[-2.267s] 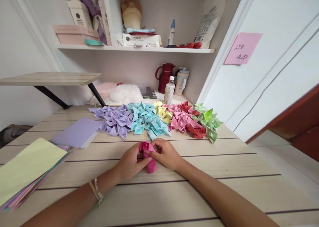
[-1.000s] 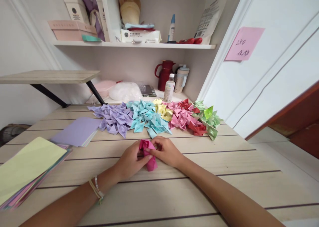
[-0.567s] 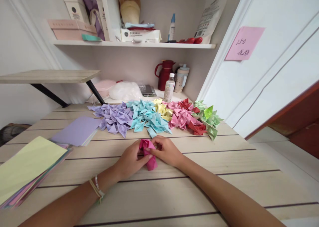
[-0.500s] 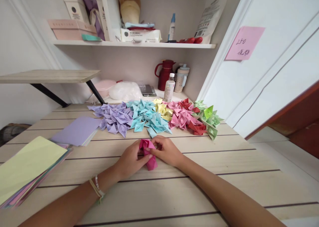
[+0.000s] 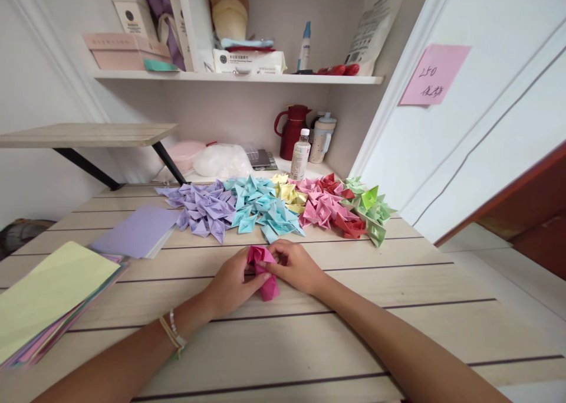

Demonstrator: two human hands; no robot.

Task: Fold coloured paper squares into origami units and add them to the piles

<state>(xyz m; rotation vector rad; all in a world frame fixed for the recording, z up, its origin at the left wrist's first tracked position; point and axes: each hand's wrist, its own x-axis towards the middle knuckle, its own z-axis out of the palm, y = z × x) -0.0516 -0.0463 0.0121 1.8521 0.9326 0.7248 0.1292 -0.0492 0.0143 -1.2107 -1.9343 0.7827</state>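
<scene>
A partly folded sheet of magenta origami paper point(image 5: 269, 286) is held between my two hands over the wooden table point(image 5: 336, 338). My left hand point(image 5: 232, 282) grips its left side, with the thumb pressed across the front. From the right, my right hand point(image 5: 294, 266) pinches it with thumb and curled fingers. Some fingertips are hidden behind the paper. Beyond the hands lie folded paper pieces in heaps: purple point(image 5: 206, 208), light blue point(image 5: 265, 208), yellow point(image 5: 289, 193), pink point(image 5: 325, 208), red point(image 5: 351, 226) and green point(image 5: 374, 211).
At the left are a stack of coloured paper with yellow on top point(image 5: 57, 297) and a purple stack point(image 5: 135, 232). A small raised shelf point(image 5: 88, 134) stands behind them. A bottle point(image 5: 300, 155), a red jug point(image 5: 293, 131) and a cup point(image 5: 322, 138) stand at the back.
My hands keep the same grip on the magenta origami paper, and its shape looks unchanged. The whole view has shifted slightly as the camera tilted down.
</scene>
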